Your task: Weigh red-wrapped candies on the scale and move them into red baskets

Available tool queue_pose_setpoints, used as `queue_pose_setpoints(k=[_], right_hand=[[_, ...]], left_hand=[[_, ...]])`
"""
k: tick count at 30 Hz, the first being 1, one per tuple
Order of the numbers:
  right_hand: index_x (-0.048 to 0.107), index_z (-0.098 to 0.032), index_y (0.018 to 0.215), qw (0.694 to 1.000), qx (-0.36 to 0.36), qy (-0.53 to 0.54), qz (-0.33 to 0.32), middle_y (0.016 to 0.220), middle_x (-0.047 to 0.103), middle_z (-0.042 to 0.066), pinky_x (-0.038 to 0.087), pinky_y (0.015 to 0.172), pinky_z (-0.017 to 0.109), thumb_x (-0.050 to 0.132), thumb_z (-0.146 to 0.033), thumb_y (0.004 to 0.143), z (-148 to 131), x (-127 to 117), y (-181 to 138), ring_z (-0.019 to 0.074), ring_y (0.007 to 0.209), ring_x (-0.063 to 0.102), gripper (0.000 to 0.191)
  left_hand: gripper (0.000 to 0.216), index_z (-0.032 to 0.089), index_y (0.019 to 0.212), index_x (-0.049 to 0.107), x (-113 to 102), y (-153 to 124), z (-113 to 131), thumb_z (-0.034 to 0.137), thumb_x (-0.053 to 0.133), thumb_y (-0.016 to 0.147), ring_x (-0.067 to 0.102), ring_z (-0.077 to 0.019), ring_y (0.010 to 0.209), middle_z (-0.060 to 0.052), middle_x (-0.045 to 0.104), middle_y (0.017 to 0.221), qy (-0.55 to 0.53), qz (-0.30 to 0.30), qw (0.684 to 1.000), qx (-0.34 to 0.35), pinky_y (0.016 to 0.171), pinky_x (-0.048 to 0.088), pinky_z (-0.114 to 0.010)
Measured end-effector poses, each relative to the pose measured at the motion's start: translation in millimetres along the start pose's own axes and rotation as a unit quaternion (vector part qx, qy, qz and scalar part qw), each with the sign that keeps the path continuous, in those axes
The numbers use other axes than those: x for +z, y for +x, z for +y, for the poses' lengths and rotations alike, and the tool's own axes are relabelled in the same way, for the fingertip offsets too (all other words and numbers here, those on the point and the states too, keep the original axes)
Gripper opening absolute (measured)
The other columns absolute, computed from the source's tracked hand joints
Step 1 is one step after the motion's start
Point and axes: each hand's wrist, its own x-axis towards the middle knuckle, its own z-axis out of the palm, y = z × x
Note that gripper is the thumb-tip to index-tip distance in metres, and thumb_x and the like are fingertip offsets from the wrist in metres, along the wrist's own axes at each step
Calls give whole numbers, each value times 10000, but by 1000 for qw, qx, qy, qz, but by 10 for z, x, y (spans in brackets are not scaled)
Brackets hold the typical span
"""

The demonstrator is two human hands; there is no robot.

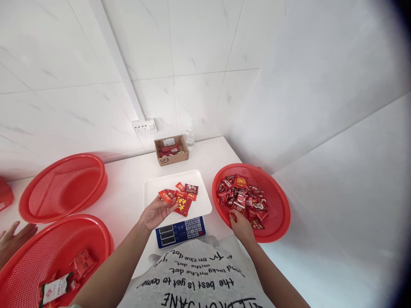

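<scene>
My left hand [156,212] hovers palm-up over the white tray of a digital scale [150,190], its fingertips pinching a red candy packet [166,196]. Several other red packets [185,197] lie on the tray beside it. My right hand [240,225] reaches into the near rim of a red mesh basket [278,217] that holds several red wrapped candies [244,197]; its fingers are curled on a small red piece. The scale's blue keypad [180,231] faces me.
Two more red baskets sit at the left, the far one [62,186] with nothing in it, the near one [28,261] holding a few packets. Another person's hand [13,239] shows at the left edge. A small cardboard box [171,149] and a clear bottle [189,137] stand by the wall.
</scene>
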Motion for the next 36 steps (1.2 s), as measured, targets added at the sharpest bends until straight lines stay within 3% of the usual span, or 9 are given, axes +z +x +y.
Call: queue_pose_setpoints(k=[5, 11, 14, 17, 19, 22, 24, 28, 36], right_hand=[[583, -199, 1073, 1000, 5, -1, -9, 1134, 629, 61, 417, 826, 314, 357, -284, 829, -17, -11, -3, 217, 1000, 585, 343], [585, -196, 1066, 1000, 8, 10, -7, 1132, 629, 67, 416, 834, 316, 363, -275, 828, -42, -34, -18, 216, 997, 584, 334], [591, -195, 1057, 1000, 4, 9, 0, 1125, 632, 69, 416, 840, 311, 366, -273, 827, -32, -26, -10, 210, 1002, 584, 331], [596, -204, 1052, 1000, 0, 9, 5, 1115, 638, 62, 418, 838, 306, 372, -272, 825, -16, -10, -1, 205, 991, 588, 326], [598, -210, 1052, 1000, 1, 12, 7, 1096, 644, 59, 422, 827, 305, 370, -278, 827, -7, -2, 2, 203, 975, 593, 327], [599, -209, 1045, 1000, -2, 14, 7, 1097, 642, 56, 420, 831, 306, 370, -276, 828, 0, 5, 3, 205, 985, 589, 323], [597, -206, 1042, 1000, -4, 11, 8, 1110, 636, 54, 414, 843, 307, 371, -270, 826, -1, 4, 3, 207, 995, 585, 319], [586, -200, 1050, 1000, 8, 12, -1, 1106, 637, 64, 418, 833, 317, 364, -272, 828, -21, -13, -3, 215, 979, 590, 322], [590, -198, 1044, 1000, 7, 19, 5, 1106, 640, 68, 417, 839, 302, 375, -270, 827, -47, -33, -16, 206, 1002, 588, 315]], left_hand=[[287, 189, 935, 598, 114, 92, 73, 55, 651, 686, 646, -135, 822, -10, 661, 810, 30, -24, 999, -1, 860, 522, -345], [251, 216, 958, 585, 269, 214, 194, 157, 665, 727, 630, -136, 869, -21, 641, 965, 52, -51, 997, 25, 862, 511, -341], [150, 193, 872, 580, 283, 274, 210, 253, 659, 759, 605, -88, 713, -8, 615, 818, 47, -35, 998, 21, 682, 520, -213], [213, 176, 730, 545, 275, 328, 172, 349, 668, 739, 495, -59, 523, 29, 535, 637, 111, -12, 993, 28, 448, 387, -145], [265, 178, 674, 531, 273, 358, 128, 406, 651, 733, 453, -75, 480, 35, 503, 571, 271, 18, 960, 66, 419, 330, -168], [157, 201, 691, 584, 276, 413, 61, 337, 660, 709, 537, -150, 612, 0, 567, 633, 558, 80, 814, 139, 528, 383, -226], [62, 222, 696, 616, 278, 470, 24, 231, 673, 672, 569, -212, 806, -28, 609, 761, 639, 95, 745, 166, 649, 408, -262], [108, 209, 603, 607, 282, 616, -36, 121, 662, 633, 523, -285, 1000, -67, 591, 826, 676, 70, 714, 169, 804, 385, -325], [138, 202, 545, 582, 375, 796, -162, 144, 680, 622, 494, -328, 1038, -92, 565, 772, 697, 33, 696, 167, 888, 368, -382]])
